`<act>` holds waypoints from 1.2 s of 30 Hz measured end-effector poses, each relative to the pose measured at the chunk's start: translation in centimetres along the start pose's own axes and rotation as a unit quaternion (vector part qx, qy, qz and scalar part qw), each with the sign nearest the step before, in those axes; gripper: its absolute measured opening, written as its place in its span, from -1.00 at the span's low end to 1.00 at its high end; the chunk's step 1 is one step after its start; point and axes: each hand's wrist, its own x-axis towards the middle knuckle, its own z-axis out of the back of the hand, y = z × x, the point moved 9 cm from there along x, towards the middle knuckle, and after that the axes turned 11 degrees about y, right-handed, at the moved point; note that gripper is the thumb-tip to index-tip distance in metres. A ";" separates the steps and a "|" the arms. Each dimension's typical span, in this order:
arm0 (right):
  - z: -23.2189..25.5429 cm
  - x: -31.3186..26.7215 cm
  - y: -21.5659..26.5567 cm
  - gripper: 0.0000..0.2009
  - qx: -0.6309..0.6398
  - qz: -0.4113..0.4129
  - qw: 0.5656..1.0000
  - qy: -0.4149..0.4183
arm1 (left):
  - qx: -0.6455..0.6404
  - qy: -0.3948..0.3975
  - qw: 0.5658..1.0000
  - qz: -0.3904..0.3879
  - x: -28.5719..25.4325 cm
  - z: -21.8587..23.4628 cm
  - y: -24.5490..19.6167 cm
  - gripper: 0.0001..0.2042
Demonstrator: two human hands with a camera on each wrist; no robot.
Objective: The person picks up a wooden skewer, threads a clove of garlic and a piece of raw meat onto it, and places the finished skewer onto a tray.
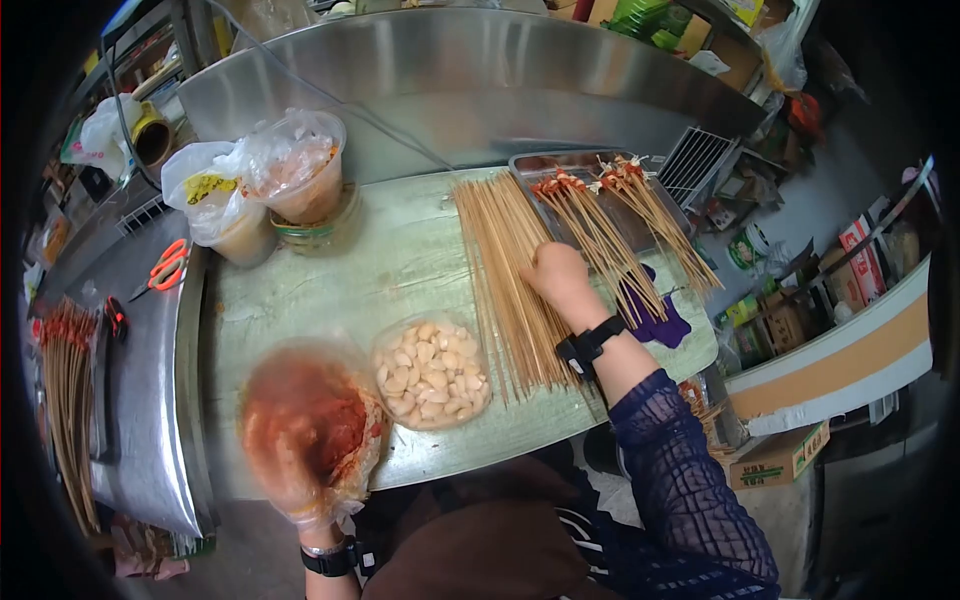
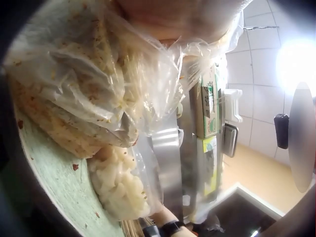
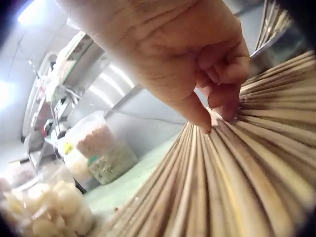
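My left hand (image 1: 300, 465), in a clear plastic glove, is down in a bag-lined bowl of red seasoned food (image 1: 352, 425). It is motion-blurred and its fingertips are hidden; I cannot tell how they lie. Beside the bowl stands a clear tub of pale, clove-shaped pieces (image 1: 430, 370). A wide row of bamboo skewers (image 1: 500, 270) lies on the pale green board. Over its right side, my right hand (image 1: 558, 278) bends down with the other fingers curled in. In the right wrist view, its thumb and forefinger (image 3: 200, 116) pinch at a skewer among the spread sticks.
A metal tray (image 1: 640, 225) at the back right bears bundles of skewers with red-and-white tips (image 1: 580, 200). Purple cloth (image 1: 655, 315) lies near it. Stacked tubs (image 1: 300, 185) stand back left. On the left-hand metal surface are orange-handled scissors (image 1: 168, 268) and more filled skewers (image 1: 70, 400).
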 end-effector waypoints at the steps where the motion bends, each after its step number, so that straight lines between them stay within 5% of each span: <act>1: -0.9 0.5 -0.3 -0.73 -0.031 -0.024 0.999 0.028 | -0.001 -0.001 1.000 -0.002 0.0 -0.1 -0.1 -0.53; 6: -1.9 1.4 -1.4 -0.82 -0.021 -0.033 0.997 0.061 | 0.004 0.010 1.000 -0.007 -0.2 0.2 0.1 -0.60; 13: -1.2 0.3 -1.8 -0.82 0.216 -0.026 0.967 0.136 | 0.015 0.010 0.999 -0.035 0.0 0.0 -0.4 -0.62; 16: -0.2 -2.5 0.3 -0.89 0.466 -0.025 0.859 0.212 | 0.037 -0.009 0.999 -0.028 -0.1 0.8 0.3 -0.63; 20: 3.0 -5.2 3.0 -0.83 0.655 0.060 0.727 0.199 | -0.174 -0.015 0.985 0.012 0.5 1.5 0.6 -0.63; 25: 6.0 -9.1 4.3 -0.87 0.707 0.155 0.688 0.048 | -0.130 -0.062 0.989 0.038 0.8 4.7 -0.5 -0.71; 28: 6.3 -11.5 5.6 -0.86 0.693 0.176 0.699 0.003 | 0.045 0.054 0.997 0.019 2.1 3.4 -2.0 -0.79; 31: 5.8 -12.9 5.8 -0.84 0.692 0.186 0.697 -0.024 | 0.229 0.162 0.959 -0.043 3.4 0.4 -3.7 -0.87; 36: 5.6 -14.9 5.7 -0.82 0.687 0.178 0.702 -0.067 | 0.448 0.368 0.811 -0.084 5.7 -7.2 -4.0 -0.86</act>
